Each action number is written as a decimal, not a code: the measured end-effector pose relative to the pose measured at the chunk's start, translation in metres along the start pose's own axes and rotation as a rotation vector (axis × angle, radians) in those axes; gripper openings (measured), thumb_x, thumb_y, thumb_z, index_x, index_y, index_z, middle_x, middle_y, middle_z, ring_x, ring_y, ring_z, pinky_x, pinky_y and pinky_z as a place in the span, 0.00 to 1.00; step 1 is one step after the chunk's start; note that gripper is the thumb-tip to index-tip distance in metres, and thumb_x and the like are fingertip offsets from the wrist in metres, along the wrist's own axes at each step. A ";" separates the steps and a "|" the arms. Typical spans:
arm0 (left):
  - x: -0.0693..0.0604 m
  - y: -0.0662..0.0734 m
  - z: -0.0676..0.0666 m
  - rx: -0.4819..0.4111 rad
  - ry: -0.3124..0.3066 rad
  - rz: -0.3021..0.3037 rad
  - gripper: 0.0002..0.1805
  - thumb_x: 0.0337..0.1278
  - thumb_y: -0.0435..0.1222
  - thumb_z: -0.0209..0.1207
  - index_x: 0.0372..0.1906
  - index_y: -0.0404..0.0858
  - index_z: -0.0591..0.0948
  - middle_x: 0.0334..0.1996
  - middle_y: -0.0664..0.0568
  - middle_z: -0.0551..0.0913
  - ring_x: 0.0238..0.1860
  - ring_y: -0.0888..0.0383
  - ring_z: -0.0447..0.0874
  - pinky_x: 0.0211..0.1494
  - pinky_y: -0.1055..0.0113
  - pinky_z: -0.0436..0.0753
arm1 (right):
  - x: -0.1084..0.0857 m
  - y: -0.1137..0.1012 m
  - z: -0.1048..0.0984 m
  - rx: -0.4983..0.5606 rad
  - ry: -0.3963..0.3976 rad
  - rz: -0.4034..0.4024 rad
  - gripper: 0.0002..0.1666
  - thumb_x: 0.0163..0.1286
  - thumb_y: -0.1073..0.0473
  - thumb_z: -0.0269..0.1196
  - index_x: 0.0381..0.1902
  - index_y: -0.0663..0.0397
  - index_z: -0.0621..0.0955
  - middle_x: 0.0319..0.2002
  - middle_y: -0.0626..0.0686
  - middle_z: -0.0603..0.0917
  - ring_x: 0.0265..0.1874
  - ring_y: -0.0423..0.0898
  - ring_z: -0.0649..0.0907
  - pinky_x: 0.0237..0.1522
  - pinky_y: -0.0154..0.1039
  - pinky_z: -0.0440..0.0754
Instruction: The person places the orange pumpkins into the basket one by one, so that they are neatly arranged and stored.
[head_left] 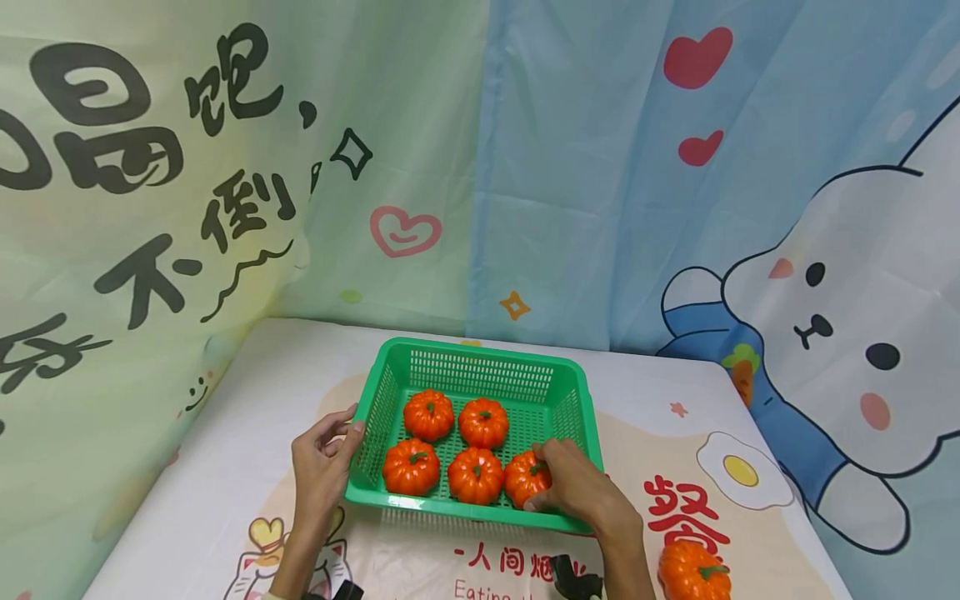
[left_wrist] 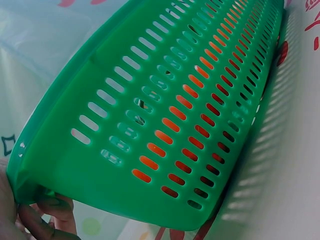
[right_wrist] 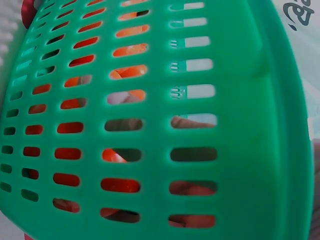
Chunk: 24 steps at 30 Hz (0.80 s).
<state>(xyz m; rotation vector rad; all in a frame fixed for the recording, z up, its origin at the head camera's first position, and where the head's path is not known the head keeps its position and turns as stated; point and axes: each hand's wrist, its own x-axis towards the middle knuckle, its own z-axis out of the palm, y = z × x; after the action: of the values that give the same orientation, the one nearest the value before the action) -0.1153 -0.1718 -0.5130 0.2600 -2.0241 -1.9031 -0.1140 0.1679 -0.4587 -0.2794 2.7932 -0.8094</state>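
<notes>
A green plastic basket (head_left: 491, 354) with slotted walls sits on the table. Several small orange pumpkins (head_left: 476, 477) lie inside it in two rows. My left hand (head_left: 324, 454) grips the basket's left rim, and in the left wrist view its curled fingers (left_wrist: 55, 212) show under the rim. Reaching over the front right rim, my right hand (head_left: 581, 483) pinches the front right pumpkin (head_left: 523, 479) between thumb and fingers. In the right wrist view the basket wall (right_wrist: 240, 125) hides most of that hand; bits of fingers and orange show through the slots.
Outside the basket, another orange pumpkin (head_left: 693, 571) rests on the printed tablecloth (head_left: 675, 417) at the front right. A printed curtain (head_left: 555, 167) hangs behind the table and along its sides. Below the basket, small black objects (head_left: 576, 579) are at the wrists.
</notes>
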 end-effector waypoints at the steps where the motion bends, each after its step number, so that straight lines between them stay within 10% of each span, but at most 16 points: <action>1: 0.000 0.000 0.000 -0.004 0.001 0.000 0.17 0.73 0.31 0.68 0.61 0.28 0.88 0.42 0.39 0.91 0.25 0.62 0.87 0.30 0.75 0.82 | 0.000 0.000 0.000 0.003 -0.001 0.004 0.34 0.47 0.60 0.89 0.51 0.63 0.87 0.41 0.52 0.84 0.45 0.50 0.77 0.56 0.54 0.81; 24: 0.000 0.001 0.000 -0.011 0.000 -0.009 0.16 0.73 0.31 0.68 0.60 0.28 0.88 0.40 0.42 0.91 0.26 0.62 0.89 0.31 0.76 0.82 | -0.002 -0.001 -0.002 0.001 -0.011 0.010 0.43 0.48 0.60 0.89 0.61 0.67 0.84 0.46 0.56 0.86 0.49 0.52 0.78 0.60 0.57 0.82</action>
<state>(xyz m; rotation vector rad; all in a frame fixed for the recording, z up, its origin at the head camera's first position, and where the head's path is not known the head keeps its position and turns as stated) -0.1149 -0.1722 -0.5124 0.2671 -2.0158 -1.9190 -0.1125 0.1687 -0.4567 -0.2693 2.7815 -0.8050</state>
